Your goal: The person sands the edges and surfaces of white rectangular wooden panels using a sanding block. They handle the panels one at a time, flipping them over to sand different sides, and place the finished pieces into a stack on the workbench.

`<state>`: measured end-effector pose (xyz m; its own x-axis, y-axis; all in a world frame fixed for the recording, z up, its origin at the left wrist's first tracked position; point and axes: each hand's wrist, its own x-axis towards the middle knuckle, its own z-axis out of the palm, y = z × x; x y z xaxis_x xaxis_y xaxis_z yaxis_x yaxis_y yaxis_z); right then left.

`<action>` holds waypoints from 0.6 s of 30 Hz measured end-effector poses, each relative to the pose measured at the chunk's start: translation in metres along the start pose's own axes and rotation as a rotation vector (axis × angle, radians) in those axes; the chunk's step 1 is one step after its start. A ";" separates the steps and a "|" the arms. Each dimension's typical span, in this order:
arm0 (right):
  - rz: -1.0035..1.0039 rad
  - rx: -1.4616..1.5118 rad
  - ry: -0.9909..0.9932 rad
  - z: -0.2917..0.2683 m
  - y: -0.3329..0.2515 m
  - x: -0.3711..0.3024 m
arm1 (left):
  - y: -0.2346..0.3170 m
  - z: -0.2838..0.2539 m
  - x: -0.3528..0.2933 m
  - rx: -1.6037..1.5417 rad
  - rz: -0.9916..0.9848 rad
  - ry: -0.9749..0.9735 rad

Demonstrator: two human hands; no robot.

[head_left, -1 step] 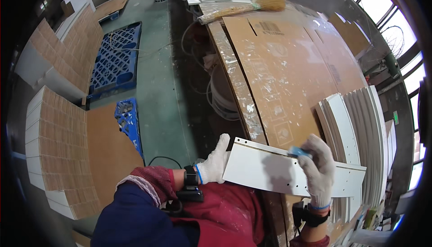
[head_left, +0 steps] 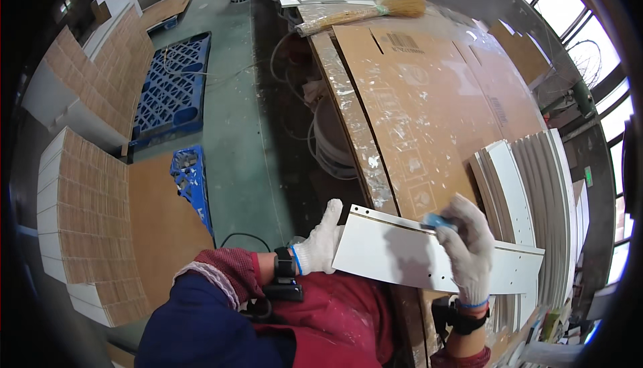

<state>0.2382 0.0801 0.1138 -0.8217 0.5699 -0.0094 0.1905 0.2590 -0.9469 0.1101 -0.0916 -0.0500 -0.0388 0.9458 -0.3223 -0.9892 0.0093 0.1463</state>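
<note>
Gloved fingers [head_left: 465,208] of the right hand [head_left: 473,255] were closed on a small blue piece [head_left: 437,221], which stuck out toward 10 o'clock from their tips. Its exact shape was hard to make out, since the fingers covered its right end. Below it lay a white panel [head_left: 414,255], its grooved long edge running under the blue piece; whether the two touched, I could not tell.

From the right fingertips the panel reached out to its left end at 9 o'clock and its right end at 4 o'clock, the hand and its shadow hiding part of the face between. Small dark holes showed at the panel's 10 o'clock corner and along its lower side.

At the 9 o'clock end, the left hand [head_left: 320,244] stood against the edge, thumb pointing to about 1 o'clock. Its other fingers were mostly out of sight, so I could not tell whether they gripped.

Toward 4 o'clock in the view, the panel partly covered a stack of white boards [head_left: 546,214]. Near the centre, the workbench [head_left: 376,174] cut off a pale bucket [head_left: 331,141]. Clutter at 4 o'clock, near the dark rim, was too small to identify.
</note>
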 end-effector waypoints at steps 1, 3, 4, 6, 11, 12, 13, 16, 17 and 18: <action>-0.027 -0.021 -0.018 0.009 -0.006 0.007 | 0.001 0.011 -0.001 -0.015 -0.007 -0.043; -0.109 -0.104 -0.072 0.027 -0.009 0.021 | 0.003 0.003 -0.006 -0.150 -0.008 -0.218; -0.150 -0.146 -0.096 0.034 -0.010 0.025 | 0.002 0.002 -0.007 -0.112 0.032 -0.217; -0.168 -0.134 -0.087 0.041 -0.013 0.026 | 0.000 0.010 -0.007 -0.046 0.100 -0.216; -0.066 -0.107 -0.053 0.031 -0.025 0.011 | 0.006 0.005 -0.013 0.082 -0.078 -0.299; -0.063 -0.087 -0.034 0.026 -0.026 0.005 | 0.005 0.006 -0.015 0.131 -0.061 -0.269; -0.062 -0.081 0.000 0.020 -0.029 -0.002 | 0.009 0.011 -0.020 0.190 -0.044 -0.244; -0.080 0.023 0.107 -0.007 -0.032 -0.020 | 0.017 0.020 -0.029 0.290 0.040 -0.167; -0.130 0.003 0.153 -0.024 -0.031 -0.028 | 0.022 0.020 -0.031 0.327 0.063 -0.149; -0.148 0.013 0.243 -0.040 -0.026 -0.037 | 0.028 0.017 -0.038 0.366 0.096 -0.118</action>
<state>0.2855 0.0837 0.1513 -0.6872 0.6971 0.2045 0.0704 0.3441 -0.9363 0.0858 -0.1217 -0.0180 -0.0912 0.9786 -0.1844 -0.8653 0.0137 0.5010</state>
